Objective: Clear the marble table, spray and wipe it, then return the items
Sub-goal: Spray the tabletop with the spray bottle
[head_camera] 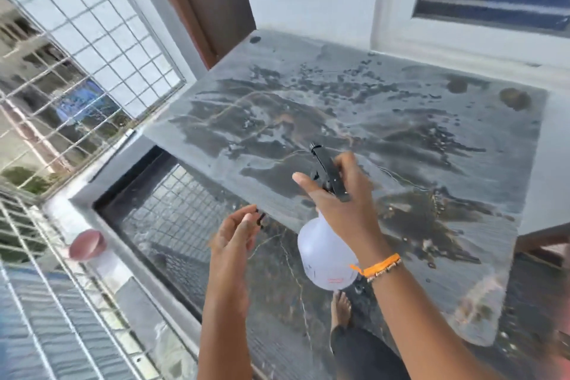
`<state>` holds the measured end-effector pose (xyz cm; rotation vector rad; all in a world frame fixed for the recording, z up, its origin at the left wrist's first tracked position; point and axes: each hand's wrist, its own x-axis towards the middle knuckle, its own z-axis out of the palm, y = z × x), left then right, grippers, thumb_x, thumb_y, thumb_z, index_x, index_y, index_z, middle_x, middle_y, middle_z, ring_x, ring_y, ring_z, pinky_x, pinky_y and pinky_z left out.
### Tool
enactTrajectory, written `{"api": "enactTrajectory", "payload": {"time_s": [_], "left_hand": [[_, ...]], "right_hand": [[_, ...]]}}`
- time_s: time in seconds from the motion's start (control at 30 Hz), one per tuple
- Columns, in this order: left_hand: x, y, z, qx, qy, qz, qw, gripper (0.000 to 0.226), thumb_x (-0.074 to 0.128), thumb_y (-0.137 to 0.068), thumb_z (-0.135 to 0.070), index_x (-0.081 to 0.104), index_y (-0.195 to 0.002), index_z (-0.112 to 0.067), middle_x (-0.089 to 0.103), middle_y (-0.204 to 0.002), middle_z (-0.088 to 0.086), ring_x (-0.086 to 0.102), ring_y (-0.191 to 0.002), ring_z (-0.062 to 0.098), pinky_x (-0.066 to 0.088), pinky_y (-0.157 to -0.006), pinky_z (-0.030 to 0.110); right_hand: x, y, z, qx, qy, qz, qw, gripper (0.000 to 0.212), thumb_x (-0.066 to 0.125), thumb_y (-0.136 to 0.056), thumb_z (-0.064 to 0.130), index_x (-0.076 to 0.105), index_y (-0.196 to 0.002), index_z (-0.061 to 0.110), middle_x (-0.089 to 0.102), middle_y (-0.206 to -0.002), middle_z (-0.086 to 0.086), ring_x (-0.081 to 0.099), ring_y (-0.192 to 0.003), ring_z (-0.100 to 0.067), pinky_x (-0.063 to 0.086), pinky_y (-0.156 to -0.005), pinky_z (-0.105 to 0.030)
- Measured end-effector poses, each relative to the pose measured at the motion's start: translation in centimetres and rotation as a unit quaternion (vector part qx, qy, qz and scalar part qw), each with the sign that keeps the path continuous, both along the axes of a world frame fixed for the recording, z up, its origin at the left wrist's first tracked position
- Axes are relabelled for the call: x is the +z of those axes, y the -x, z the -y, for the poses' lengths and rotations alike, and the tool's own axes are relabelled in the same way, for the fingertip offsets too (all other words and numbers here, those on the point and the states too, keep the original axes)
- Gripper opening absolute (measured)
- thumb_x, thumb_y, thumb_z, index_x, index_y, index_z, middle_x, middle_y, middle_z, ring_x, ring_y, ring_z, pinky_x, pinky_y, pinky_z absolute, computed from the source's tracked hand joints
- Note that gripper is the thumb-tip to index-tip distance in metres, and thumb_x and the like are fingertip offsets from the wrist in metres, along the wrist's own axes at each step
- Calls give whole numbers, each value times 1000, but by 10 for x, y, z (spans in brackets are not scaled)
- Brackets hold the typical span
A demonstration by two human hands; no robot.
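The dark marble table fills the middle of the head view, its top patchy with wet spray marks and droplets. My right hand grips the black trigger head of a white spray bottle, held above the table's near left edge with the nozzle pointing across the top. My left hand hovers just left of the bottle, fingers loosely curled and apart, holding nothing. An orange band is on my right wrist.
A pink bowl sits on the grey ledge at the left, beside a metal grille. A white wall and window frame stand behind the table. My bare foot is on the dark floor.
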<state>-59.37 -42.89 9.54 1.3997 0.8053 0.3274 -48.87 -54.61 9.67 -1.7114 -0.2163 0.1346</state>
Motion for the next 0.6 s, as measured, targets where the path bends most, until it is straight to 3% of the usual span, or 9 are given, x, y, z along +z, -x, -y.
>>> {"api": "enactTrajectory", "payload": {"time_s": [0.07, 0.2, 0.3, 0.37, 0.47, 0.6], "left_hand": [[-3, -17, -19, -17, -4, -15, 1000, 17, 48, -94, -19, 65, -99, -20, 67, -92, -8, 60, -92, 8, 44, -87, 23], [-10, -70, -60, -66, -30, -31, 997, 16, 50, -93, -19, 65, -94, -25, 65, -96, -4, 58, -96, 13, 42, -91, 27], [-13, -117, -91, -110, -42, -49, 992, 15, 52, -92, -23, 66, -96, -27, 65, -98, -1, 59, -100, 16, 42, -95, 31], [-12, -144, -107, -128, -37, -50, 990, 13, 57, -89, -28, 67, -96, -30, 66, -102, 0, 60, -101, 16, 43, -93, 30], [-15, -182, -127, -147, -13, -42, 988, 13, 55, -90, -28, 66, -96, -30, 65, -108, -3, 60, -97, 11, 42, -84, 27], [-23, -218, -152, -166, 14, -32, 986, 16, 51, -93, -23, 65, -99, -26, 65, -99, -4, 58, -87, 7, 40, -78, 22]], "right_hand": [[-7, -21, -18, -9, -30, -52, 998, 41, 73, -75, 40, 46, -82, 11, 49, -63, 2, 48, -55, -21, 46, -62, -41], [-15, -78, -47, 3, -83, -146, 986, 30, 65, -85, 35, 60, -87, 6, 50, -67, -6, 43, -45, -14, 39, -54, -33], [-14, -121, -67, 19, -36, -85, 996, 34, 61, -88, 34, 59, -97, 0, 51, -67, -10, 47, -58, -20, 40, -64, -34], [-11, -140, -77, 48, -12, -46, 998, 32, 60, -89, 31, 59, -99, 1, 57, -81, -18, 52, -74, -28, 39, -71, -29], [-10, -164, -96, 103, 17, -12, 994, 22, 59, -90, 30, 58, -93, 8, 60, -89, -11, 56, -86, -22, 40, -74, -23], [-15, -185, -121, 89, -5, -26, 996, 12, 60, -90, 20, 60, -98, 11, 65, -95, -2, 61, -89, -10, 43, -75, -11]]}}
